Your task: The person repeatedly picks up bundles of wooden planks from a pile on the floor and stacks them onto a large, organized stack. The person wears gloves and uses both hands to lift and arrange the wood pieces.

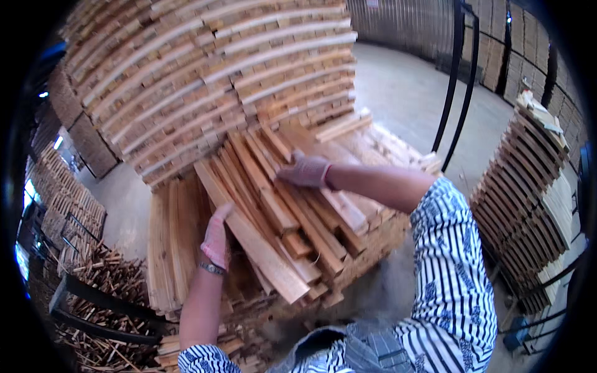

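A loose, slanting heap of long wooden planks [264,198] lies across the pile in front of me. At its left side my left hand [217,237], in a pinkish work glove with a watch at the wrist, is closed against the edge of a wide pale plank [261,253]. Its fingers are partly hidden by that plank. Farther up and to the right, my gloved right hand [306,170] reaches over the heap. Its thumb and fingers close around a narrower plank [273,140] near the stack behind.
Behind the heap rises a tall stack of layered boards [224,68]. More planks [171,230] lie flat at the left. A black metal frame [102,298] borders scrap sticks [112,273] at lower left. Another stack [522,186] stands right, past a black upright bar [457,81] and concrete floor [398,81].
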